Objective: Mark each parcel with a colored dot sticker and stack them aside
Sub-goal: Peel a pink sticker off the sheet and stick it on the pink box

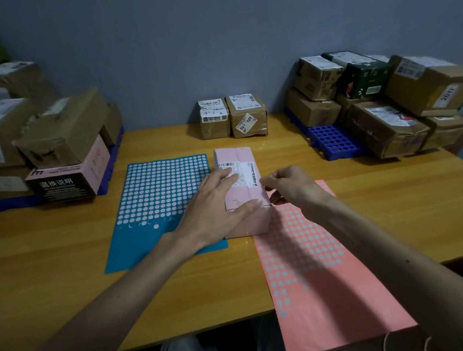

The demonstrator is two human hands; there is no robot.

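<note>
Pink parcel (pixel 237 158), flat on the desk (pixel 64 260), straight ahead of both hands and directly under them. Long axis running away from the body toward the wall, near short end facing the chest, far end aimed at the two brown parcels (pixel 232 116) standing beyond it. Shipping label (pixel 248 171) on the top face, about mid-length, partly covered.

Left hand (pixel 216 202) laid on the parcel from its left side: fingers straight and flat across the label, thumb stretched along the near top edge, pressing rather than gripping. Right hand (pixel 287 184) at the parcel's right top edge, beside the label: fingers curled in, tips drawn together. Whether pinching a dot sticker or nothing, cannot tell; too small and shadowed.

Blue sticker sheet (pixel 153 187) just left of the parcel, touching its left side. Salmon sticker sheet (pixel 316 266) just right of it, touching or slightly under, reaching back toward the body.

Probably the sticking step: left hand steadying, right hand nearer the bare strip of top face along the parcel's right edge. Left cartons (pixel 61 134) and right cartons (pixel 413 89) stacked well apart from the parcel on either side; which stack takes it, unclear.
</note>
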